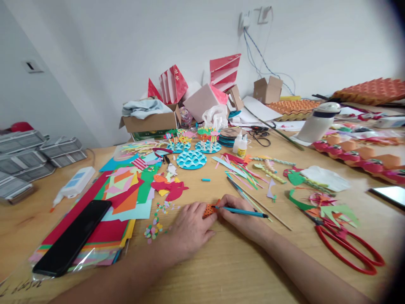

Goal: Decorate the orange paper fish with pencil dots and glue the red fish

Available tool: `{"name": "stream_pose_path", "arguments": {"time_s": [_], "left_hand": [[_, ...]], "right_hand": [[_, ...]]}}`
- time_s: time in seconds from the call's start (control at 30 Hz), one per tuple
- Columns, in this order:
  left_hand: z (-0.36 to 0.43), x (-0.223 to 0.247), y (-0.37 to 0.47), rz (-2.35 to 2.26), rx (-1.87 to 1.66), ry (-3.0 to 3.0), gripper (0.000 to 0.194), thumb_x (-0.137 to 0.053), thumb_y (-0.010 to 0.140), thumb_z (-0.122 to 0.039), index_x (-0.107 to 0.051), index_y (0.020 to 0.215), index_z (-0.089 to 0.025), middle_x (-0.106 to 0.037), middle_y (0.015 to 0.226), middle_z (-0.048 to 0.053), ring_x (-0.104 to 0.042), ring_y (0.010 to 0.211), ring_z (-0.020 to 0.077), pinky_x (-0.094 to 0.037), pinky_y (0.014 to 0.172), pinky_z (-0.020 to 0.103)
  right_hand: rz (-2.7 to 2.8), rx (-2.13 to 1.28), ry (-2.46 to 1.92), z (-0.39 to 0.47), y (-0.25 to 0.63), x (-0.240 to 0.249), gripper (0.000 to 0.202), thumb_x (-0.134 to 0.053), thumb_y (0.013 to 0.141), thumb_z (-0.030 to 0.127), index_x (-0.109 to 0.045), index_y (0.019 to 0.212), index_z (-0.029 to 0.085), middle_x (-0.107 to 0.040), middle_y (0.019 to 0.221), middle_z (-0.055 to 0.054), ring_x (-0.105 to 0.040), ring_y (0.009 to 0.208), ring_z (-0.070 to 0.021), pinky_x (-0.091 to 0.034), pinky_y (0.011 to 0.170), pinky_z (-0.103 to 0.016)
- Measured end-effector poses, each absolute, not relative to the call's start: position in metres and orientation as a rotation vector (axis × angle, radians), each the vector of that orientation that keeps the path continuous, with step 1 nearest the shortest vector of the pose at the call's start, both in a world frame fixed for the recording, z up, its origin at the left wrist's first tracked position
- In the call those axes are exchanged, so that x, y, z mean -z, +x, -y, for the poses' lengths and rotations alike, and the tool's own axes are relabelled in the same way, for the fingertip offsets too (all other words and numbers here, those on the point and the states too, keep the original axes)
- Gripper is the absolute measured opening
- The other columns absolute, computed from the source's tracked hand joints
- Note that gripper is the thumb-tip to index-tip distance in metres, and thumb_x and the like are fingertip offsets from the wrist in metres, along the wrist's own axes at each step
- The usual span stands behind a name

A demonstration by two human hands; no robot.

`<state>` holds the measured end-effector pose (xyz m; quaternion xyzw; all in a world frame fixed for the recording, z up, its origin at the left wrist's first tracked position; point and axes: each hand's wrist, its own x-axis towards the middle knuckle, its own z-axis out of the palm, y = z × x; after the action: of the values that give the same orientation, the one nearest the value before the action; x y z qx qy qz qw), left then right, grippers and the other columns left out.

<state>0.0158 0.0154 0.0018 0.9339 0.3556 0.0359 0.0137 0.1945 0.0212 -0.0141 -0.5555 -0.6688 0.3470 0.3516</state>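
In the head view, my right hand (pixel 236 213) is closed around a blue felt-tip pen (pixel 245 211), its tip at a small orange paper cutout (pixel 208 210) with dark dots. My left hand (pixel 193 226) holds this cutout low over the table, fingers bent at its left side; part of the paper is hidden by the fingers. A small blue pen cap (pixel 205 180) lies on the table just beyond both hands. Near my left hand are scattered coloured paper dots (pixel 153 230) and red paper cutouts (pixel 172 190). A thin wooden stick (pixel 268 207) lies right of my right hand.
Coloured paper sheets (pixel 126 202) and a black phone (pixel 72 236) lie at left. Red-handled scissors (pixel 348 245) lie at right. Blue decorated discs (pixel 191 160), small glue bottles (pixel 242 145) and paper strips (pixel 243 169) are farther back. A white tumbler (pixel 319 122) stands back right.
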Motion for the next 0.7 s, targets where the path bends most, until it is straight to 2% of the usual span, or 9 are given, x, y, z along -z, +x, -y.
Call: {"name": "stream_pose_path", "arguments": {"time_s": [0.37,0.7], "left_hand": [[-0.0165,0.0007,0.0152,-1.112,-0.114,2.937,0.033,-0.053,0.084,-0.035,-0.047,0.115,-0.023,-0.046,0.107,0.008,-0.043,0.100,0.0243,-0.040,0.082,0.038],[-0.0153,0.0001,0.0152,-1.111,-0.111,2.921,0.033,-0.054,0.083,-0.034,-0.047,0.114,-0.024,-0.046,0.108,0.007,-0.042,0.101,0.0238,-0.040,0.083,0.038]], "right_hand": [[1.615,-0.983,-1.395,-0.0190,0.1966,0.0046,0.007,-0.046,0.063,0.014,-0.051,0.061,0.019,-0.054,0.056,0.004,-0.045,0.052,-0.0094,-0.036,0.048,-0.020],[1.654,-0.968,-1.423,-0.0186,0.1958,0.0075,0.008,-0.047,0.063,0.012,-0.052,0.062,0.018,-0.055,0.057,0.003,-0.047,0.053,-0.0095,-0.036,0.048,-0.020]]}}
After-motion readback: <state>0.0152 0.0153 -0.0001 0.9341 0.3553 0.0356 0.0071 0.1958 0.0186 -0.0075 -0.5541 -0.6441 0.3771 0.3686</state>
